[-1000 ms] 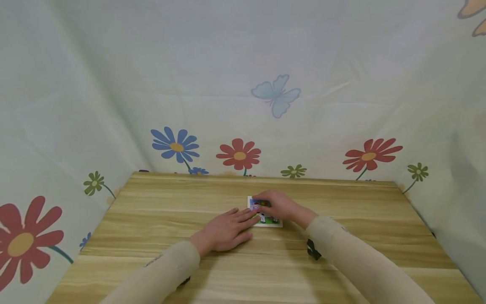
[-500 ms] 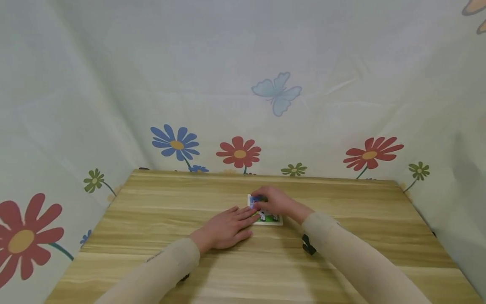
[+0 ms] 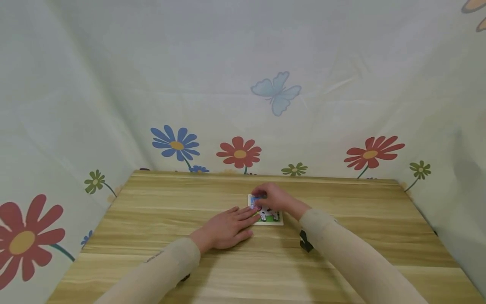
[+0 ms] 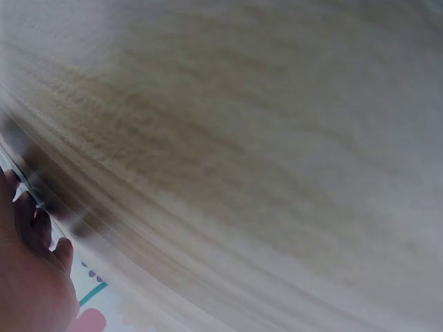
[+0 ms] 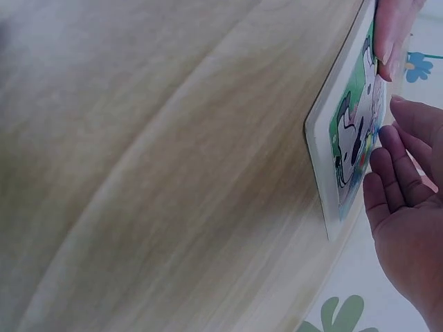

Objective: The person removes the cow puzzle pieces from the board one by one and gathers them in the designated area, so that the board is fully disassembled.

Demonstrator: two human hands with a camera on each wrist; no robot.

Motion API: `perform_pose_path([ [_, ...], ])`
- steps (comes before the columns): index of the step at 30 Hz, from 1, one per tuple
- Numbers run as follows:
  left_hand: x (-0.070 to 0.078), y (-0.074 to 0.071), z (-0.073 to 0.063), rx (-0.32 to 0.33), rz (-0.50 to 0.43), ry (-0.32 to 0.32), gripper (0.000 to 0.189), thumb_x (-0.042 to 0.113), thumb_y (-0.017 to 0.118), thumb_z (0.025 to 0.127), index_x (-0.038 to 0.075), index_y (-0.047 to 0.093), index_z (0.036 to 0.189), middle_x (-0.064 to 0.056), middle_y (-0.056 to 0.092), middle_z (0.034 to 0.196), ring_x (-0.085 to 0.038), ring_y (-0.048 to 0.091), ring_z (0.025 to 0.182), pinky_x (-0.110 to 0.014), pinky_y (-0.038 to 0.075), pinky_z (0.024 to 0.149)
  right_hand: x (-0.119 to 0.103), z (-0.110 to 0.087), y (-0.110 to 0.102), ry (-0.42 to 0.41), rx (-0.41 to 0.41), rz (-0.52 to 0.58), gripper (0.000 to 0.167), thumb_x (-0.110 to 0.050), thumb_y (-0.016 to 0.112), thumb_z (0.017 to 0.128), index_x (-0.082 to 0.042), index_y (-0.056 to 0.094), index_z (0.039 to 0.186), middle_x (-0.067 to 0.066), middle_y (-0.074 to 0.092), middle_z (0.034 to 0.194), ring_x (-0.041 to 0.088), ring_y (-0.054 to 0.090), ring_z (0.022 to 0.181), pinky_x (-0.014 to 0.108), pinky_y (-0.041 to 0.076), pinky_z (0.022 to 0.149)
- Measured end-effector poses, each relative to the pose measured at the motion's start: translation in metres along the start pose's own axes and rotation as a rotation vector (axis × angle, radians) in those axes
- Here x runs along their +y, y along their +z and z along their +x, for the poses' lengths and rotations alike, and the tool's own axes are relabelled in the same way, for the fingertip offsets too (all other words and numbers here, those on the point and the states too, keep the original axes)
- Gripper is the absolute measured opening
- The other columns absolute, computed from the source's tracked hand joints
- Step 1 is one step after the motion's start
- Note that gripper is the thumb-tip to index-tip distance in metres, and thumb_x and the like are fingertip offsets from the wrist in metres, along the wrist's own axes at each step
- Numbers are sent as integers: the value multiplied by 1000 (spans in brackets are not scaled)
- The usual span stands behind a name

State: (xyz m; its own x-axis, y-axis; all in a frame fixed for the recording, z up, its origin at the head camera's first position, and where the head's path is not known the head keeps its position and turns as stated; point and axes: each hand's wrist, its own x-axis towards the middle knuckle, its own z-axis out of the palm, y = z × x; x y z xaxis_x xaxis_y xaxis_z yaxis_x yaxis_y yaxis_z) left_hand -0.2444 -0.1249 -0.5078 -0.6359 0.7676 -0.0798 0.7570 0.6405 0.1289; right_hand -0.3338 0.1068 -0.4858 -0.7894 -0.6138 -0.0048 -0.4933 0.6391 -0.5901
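A small flat board (image 3: 275, 219) with a white border and a cow picture on a green ground lies on the wooden table. Its upper right part is hidden by my right hand (image 3: 276, 197), whose bent fingers and thumb are at the picture. In the right wrist view, the fingertips of that right hand (image 5: 405, 200) meet the far side of the board (image 5: 331, 159), and no object shows between thumb and fingers. My left hand (image 3: 229, 229) lies palm down with fingers stretched, its fingertips resting on the board's left edge. Part of the left hand (image 4: 34, 270) shows in the left wrist view.
The wooden table (image 3: 163, 202) extends around the board on all sides. Behind it hangs a pale cloth (image 3: 212, 84) printed with flowers and a butterfly. A black strap piece (image 3: 305, 241) shows beneath the right sleeve.
My right hand has shifted slightly up and away over the board, uncovering more of the cow. The left hand stays at the board's left edge.
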Motion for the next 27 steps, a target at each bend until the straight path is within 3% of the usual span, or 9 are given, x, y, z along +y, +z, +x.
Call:
perform_pose_path([
  [7,1,-3,0,-4,-7,-1,61,49,34,116,22,29,171,2,22,178,-18,21,164,-51,22,132,5,5,2,32,6,0,23,-10,77,99,-6,75,122,6,76,118,20,69,109,42,57,103],
  [12,2,-5,0,-1,-19,4,61,47,37,116,20,32,170,0,24,178,-20,23,163,-53,24,131,7,8,5,21,22,-33,22,-11,78,98,-8,76,120,4,76,116,18,70,109,41,57,102],
  [18,-2,2,1,23,-12,13,62,51,34,116,23,30,171,2,24,177,-18,23,163,-52,23,131,6,7,6,3,38,-65,25,-10,79,98,-6,76,122,6,76,117,21,70,110,42,57,103],
  [27,5,-7,0,-11,-11,-7,61,47,36,116,21,31,170,0,25,177,-19,24,163,-51,23,132,6,6,5,-45,46,-103,25,-11,78,98,-5,79,122,8,77,119,25,69,114,45,55,105],
])
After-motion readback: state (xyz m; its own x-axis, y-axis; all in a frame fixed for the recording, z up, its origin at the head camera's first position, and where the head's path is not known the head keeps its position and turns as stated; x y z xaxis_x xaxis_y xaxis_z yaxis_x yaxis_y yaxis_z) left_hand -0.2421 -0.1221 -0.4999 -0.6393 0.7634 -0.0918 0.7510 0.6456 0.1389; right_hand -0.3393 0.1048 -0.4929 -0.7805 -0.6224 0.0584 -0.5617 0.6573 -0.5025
